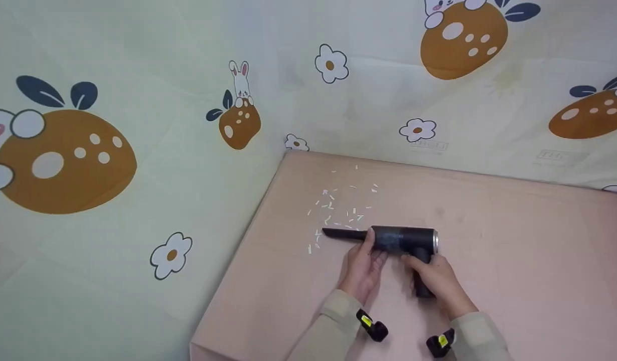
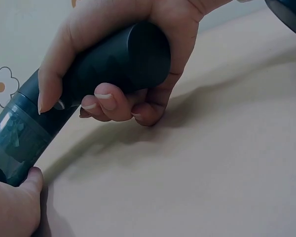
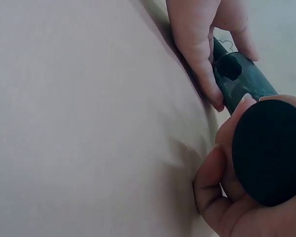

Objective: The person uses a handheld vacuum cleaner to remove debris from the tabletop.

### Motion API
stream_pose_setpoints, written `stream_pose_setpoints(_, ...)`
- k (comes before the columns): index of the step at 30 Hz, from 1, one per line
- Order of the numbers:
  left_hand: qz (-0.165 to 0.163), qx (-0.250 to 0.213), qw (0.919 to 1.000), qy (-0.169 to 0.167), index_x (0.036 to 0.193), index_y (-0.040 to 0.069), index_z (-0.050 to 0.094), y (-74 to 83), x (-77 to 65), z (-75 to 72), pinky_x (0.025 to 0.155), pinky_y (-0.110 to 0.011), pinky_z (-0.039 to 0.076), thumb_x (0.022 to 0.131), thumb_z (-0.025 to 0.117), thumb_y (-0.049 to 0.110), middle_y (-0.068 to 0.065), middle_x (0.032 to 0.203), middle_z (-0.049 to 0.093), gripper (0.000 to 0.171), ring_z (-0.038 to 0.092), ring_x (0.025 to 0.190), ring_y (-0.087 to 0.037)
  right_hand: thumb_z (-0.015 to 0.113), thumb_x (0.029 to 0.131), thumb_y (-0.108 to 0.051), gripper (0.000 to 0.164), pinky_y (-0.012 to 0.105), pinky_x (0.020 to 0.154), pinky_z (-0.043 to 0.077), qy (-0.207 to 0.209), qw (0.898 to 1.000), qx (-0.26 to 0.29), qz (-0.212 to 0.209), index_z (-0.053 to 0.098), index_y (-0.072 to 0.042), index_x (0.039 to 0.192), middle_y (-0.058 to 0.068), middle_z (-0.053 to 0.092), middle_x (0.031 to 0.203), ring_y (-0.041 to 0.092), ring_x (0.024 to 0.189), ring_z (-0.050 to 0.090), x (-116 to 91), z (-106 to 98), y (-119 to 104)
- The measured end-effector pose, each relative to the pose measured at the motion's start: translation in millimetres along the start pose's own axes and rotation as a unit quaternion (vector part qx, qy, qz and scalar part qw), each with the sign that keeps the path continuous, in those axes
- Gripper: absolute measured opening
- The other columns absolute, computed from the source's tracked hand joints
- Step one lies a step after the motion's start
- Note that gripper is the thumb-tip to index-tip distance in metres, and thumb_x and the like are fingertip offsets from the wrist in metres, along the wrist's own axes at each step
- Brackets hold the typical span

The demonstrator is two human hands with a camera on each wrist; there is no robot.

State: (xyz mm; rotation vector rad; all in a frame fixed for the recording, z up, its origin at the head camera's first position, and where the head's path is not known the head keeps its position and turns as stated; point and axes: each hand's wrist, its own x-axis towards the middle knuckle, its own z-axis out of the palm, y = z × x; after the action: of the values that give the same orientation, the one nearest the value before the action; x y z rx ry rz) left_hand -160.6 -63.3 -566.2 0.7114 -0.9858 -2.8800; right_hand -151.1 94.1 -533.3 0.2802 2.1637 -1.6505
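A black handheld vacuum [image 1: 414, 238] lies across both hands above the table, its slim nozzle [image 1: 343, 234] pointing left at small white scraps [image 1: 354, 211]. Around its upright handle the right hand [image 1: 439, 278] is wrapped, thumb and fingers curled. The left hand [image 1: 362, 268] holds the front of the body, thumb near the nozzle's base and fingers underneath. In the left wrist view the see-through dust cup [image 2: 15, 140] has pale bits inside. The round handle end [image 3: 271, 153] faces the right wrist camera and hides part of the right palm.
Several white scraps are scattered over the back left of the pink-covered table [image 1: 529, 260]. Pale cloth walls [image 1: 153, 45] with printed oranges, rabbits and flowers rise along the table's left and back edges. A black wrist camera [image 1: 372, 326] sits by the left sleeve.
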Motion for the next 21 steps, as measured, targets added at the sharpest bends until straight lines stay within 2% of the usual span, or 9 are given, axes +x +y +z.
stream_pose_setpoints(10,-0.005,-0.013,0.9999,-0.003,0.129,-0.006,0.056,6.1,5.2,-1.8,0.108,-0.038,0.052,0.099,0.066,0.028,-0.015,0.116,0.073,0.046,0.068,0.113,-0.023,0.07,0.092,-0.035,0.036,0.033,0.051,0.054,0.003,1.0,-0.004,-0.005,0.059,-0.001,0.095,0.005,0.062,0.061,0.018,0.05,0.06,6,4,-5)
stream_pose_setpoints(16,-0.005,-0.012,0.9999,-0.004,0.129,-0.006,0.056,8.9,6.9,-2.7,0.107,-0.038,0.053,0.099,0.067,0.027,-0.016,0.116,0.073,0.046,0.069,0.112,-0.023,0.069,0.092,-0.035,0.036,0.033,0.052,0.054,-0.006,1.0,-0.003,0.001,0.059,-0.001,0.095,0.005,0.063,0.062,0.018,0.051,0.06,10,3,-7)
stream_pose_setpoints(21,0.003,-0.013,0.9999,-0.01,0.128,-0.006,0.055,12.2,4.8,-9.1,0.107,-0.037,0.053,0.099,0.067,0.027,-0.013,0.114,0.073,0.045,0.07,0.11,-0.02,0.071,0.091,-0.034,0.035,0.034,0.051,0.055,-0.015,1.0,0.001,-0.007,0.061,-0.001,0.093,0.006,0.062,0.06,0.019,0.049,0.06,13,6,-6)
